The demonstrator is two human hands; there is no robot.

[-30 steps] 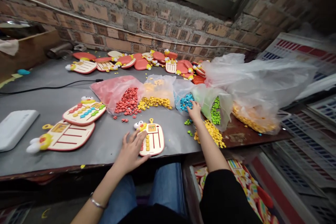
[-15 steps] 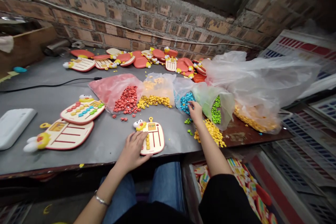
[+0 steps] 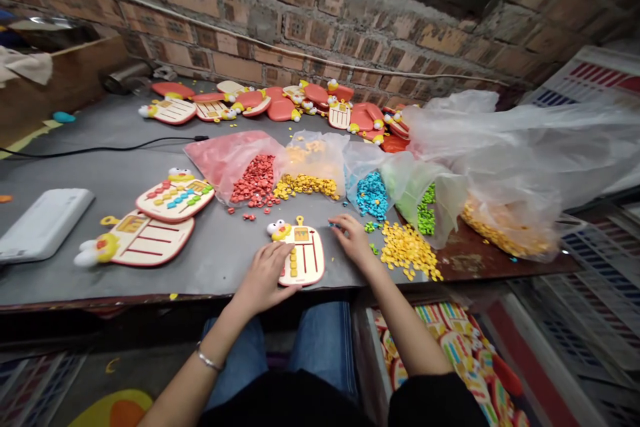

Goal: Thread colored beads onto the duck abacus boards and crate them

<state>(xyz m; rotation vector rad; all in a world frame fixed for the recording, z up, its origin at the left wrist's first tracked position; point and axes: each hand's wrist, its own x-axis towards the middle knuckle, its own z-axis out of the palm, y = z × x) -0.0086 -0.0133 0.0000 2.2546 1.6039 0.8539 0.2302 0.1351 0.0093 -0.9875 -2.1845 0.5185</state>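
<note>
A cream toy board (image 3: pixel 312 260) with a red rim and a yellow duck head lies at the table's front edge. One of its slots carries a row of yellow pieces (image 3: pixel 293 263). My left hand (image 3: pixel 265 275) holds the board by its left side, fingers over its face and thumb along the near edge, partly hiding red pieces. Just right of the board, my right hand (image 3: pixel 354 240) pinches a small blue piece (image 3: pixel 331 223) between thumb and fingertips. Behind it, loose blue pieces (image 3: pixel 371 195) spill from a clear bag.
Bags of red pieces (image 3: pixel 254 180), yellow pieces (image 3: pixel 310 185) and green pieces (image 3: pixel 427 209) stand behind. A loose yellow pile (image 3: pixel 410 250) lies right. Two boards (image 3: pixel 150 240) rest left, beside a white box (image 3: pixel 45 223). A crate (image 3: pixel 373 347) of filled boards stands below.
My right hand has left the blue pile and come left toward the board with a blue piece. My left hand stays on the board. The view has shifted slightly.
</note>
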